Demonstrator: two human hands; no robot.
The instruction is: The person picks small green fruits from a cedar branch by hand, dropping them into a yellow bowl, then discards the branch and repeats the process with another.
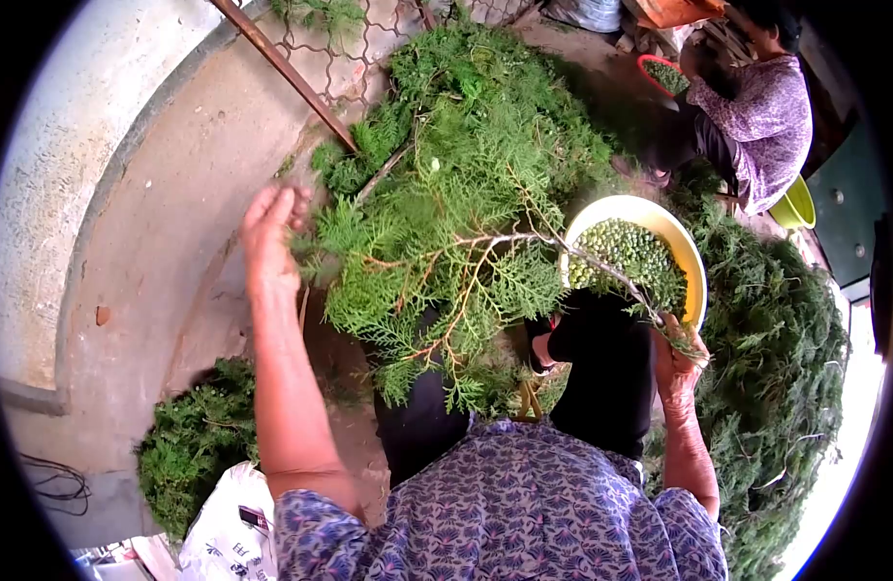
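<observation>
My right hand [681, 360] is closed around the woody stem end of a leafy evergreen branch [505, 239]. The branch stretches leftward over my lap, its flat green sprays fanned out. At its far tips is my left hand [272, 237], fingers curled and slightly blurred; I cannot make out whether a sprig is between them. A yellow bowl [696, 266] stands by my right knee, beneath the branch's stem. Small round green cones or seeds [626, 257] fill much of it.
A heap of cut branches [495, 107] lies ahead, with another pile [756, 358] at right and a smaller one [200, 431] at left. A white sack [231, 523] is lower left. A co-worker [756, 107] sits at upper right near a red-rimmed bowl [662, 75] and green bucket [795, 205].
</observation>
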